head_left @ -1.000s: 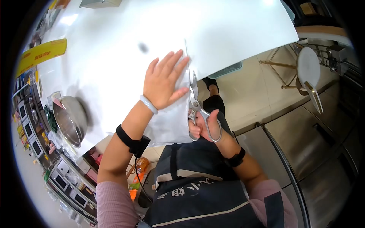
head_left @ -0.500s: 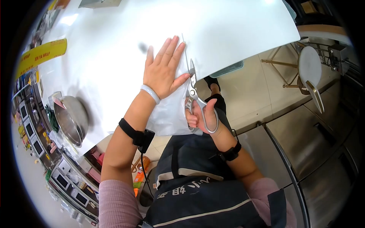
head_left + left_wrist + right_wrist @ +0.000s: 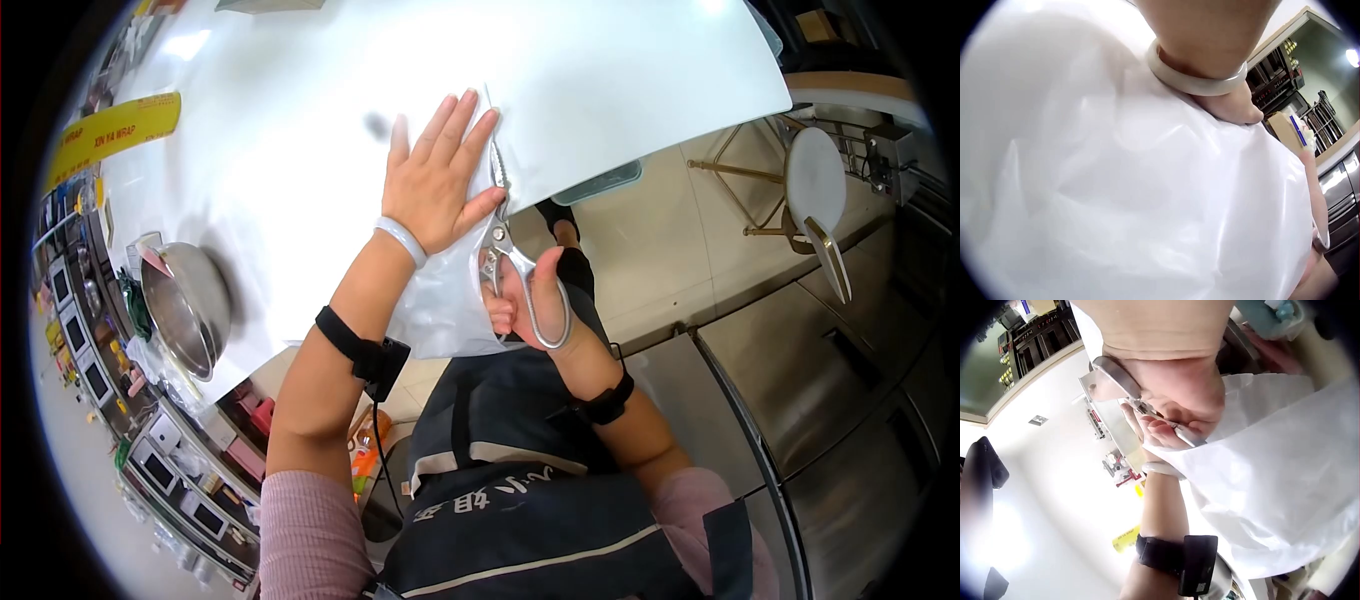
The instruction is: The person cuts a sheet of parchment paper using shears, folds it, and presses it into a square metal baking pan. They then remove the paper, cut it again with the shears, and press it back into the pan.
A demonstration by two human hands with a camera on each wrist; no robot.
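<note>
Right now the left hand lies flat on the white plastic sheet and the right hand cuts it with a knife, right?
Not a knife: the head view shows the right hand gripping scissors. The left hand does lie flat on the white plastic sheet.

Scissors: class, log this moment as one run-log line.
left hand: presses plastic flat | right hand: grips scissors | blades: along plastic, beside left hand
</note>
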